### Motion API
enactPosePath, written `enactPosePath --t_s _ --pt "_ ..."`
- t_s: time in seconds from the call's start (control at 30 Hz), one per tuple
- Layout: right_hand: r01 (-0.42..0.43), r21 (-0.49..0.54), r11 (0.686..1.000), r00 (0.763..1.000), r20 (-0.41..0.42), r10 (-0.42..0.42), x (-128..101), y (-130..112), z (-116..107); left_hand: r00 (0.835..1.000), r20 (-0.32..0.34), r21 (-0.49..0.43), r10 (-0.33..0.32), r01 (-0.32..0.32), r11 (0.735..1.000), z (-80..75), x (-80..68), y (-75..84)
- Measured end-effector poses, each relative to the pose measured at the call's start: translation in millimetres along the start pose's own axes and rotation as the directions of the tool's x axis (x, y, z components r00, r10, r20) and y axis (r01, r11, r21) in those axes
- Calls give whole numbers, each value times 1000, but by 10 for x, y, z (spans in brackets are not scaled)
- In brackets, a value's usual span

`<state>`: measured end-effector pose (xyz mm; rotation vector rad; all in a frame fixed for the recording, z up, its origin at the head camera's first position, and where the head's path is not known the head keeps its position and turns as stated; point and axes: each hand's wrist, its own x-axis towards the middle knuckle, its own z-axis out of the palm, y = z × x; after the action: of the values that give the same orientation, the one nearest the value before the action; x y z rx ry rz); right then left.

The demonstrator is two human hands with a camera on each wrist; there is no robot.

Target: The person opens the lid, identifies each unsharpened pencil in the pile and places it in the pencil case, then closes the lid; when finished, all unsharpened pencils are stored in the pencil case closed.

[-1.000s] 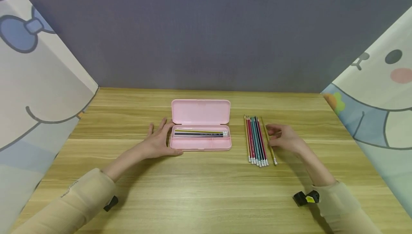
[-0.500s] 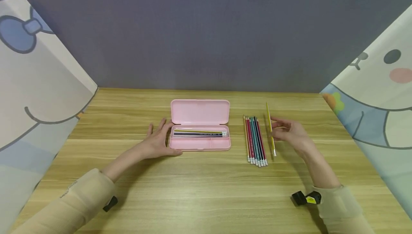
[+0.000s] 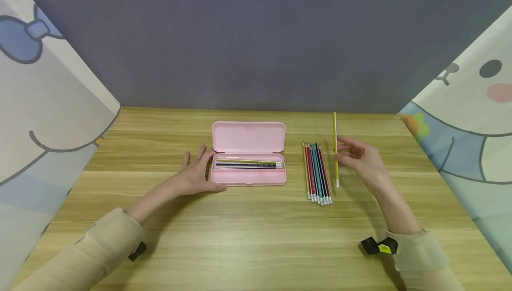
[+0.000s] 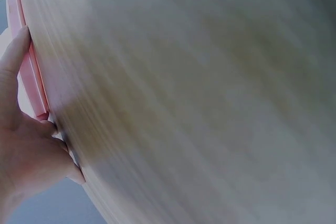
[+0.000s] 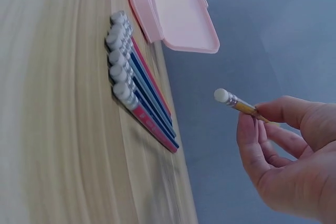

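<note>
In the head view a pink pencil case (image 3: 240,177) lies with its lid raised, a few yellow and dark pencils (image 3: 248,164) in its rear compartment. My left hand (image 3: 195,178) grips the left end of the case, thumb along the front edge and index finger at the back corner. To the right, my right hand (image 3: 363,163) pinches a yellow pencil (image 3: 335,126) between thumb and fingers, its white eraser (image 5: 221,95) toward the right wrist camera. The pencil is raised above the table. Beside it lies a row of several pencils (image 3: 317,173), erasers toward me.
The wooden table (image 3: 248,237) ends at a dark grey panel (image 3: 256,42) behind the case. Printed cartoon panels (image 3: 480,117) flank both sides. A strip of bare wood separates the case from the pencil row.
My right hand has lifted the yellow pencil off the table from beside the row and moved it away from me, turning it more upright in view. My left hand stays at the case.
</note>
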<state>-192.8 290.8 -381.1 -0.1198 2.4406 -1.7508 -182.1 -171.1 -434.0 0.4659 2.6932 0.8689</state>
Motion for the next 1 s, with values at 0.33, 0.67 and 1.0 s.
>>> enactPosePath --t_s 0.33,0.67,1.0 --pt "124 -41 991 992 10 -124 92 -133 219 1000 0 0 4 -4 1000 -33 17 19" --pt "242 -120 963 968 100 -230 353 -337 550 1000 1 -4 -3 3 1000 -14 -4 -15" --pt "313 -137 940 938 201 -283 565 -544 924 1000 6 -4 -5 5 1000 -6 3 3"
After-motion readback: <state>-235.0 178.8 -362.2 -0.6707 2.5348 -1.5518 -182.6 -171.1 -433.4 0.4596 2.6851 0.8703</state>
